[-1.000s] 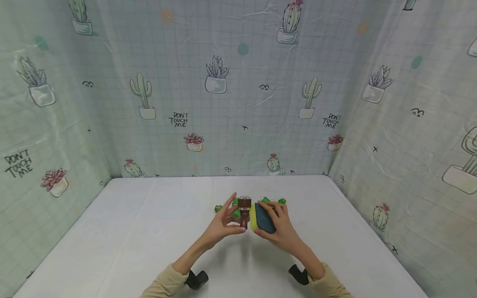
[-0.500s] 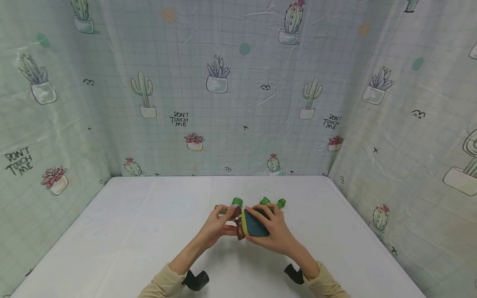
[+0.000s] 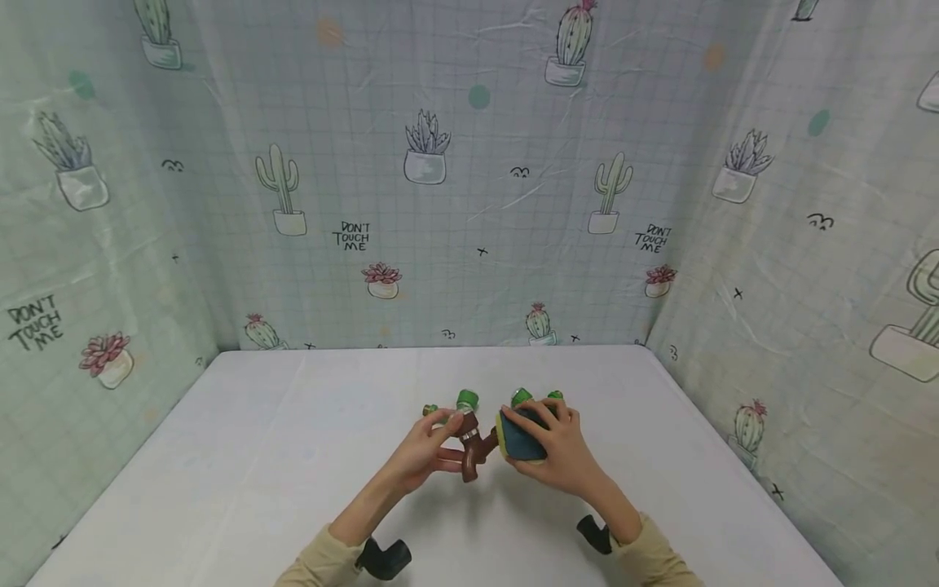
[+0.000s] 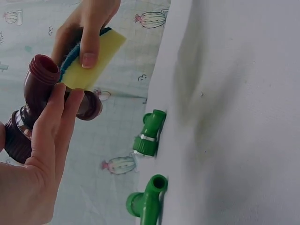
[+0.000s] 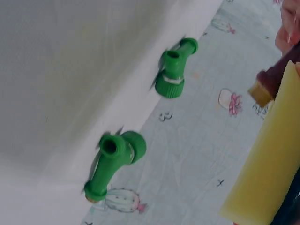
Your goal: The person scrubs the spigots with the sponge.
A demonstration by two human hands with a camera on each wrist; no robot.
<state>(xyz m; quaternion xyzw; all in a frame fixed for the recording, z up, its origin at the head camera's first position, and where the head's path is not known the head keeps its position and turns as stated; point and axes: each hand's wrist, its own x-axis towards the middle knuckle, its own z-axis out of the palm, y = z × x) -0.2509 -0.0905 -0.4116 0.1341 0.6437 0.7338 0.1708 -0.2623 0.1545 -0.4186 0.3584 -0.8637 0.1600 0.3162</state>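
A brown plastic tap is held above the table by my left hand, the thumb on its ribbed collar and the fingers along its body. My right hand grips a sponge, yellow with a dark blue-green scouring layer. In the left wrist view the yellow side of the sponge is at the side outlet of the brown tap, close to the left fingertips. The right wrist view shows that yellow side large, with part of the brown tap behind it.
Two green taps lie on the white table behind the hands, one on the left and one on the right. A black wrist camera sits under each forearm. A cactus-print curtain surrounds the table.
The brown tap has turned in my left hand from upright to tilted, its side outlet now towards the right. The sponge went left onto the tap, then back a little to the right.
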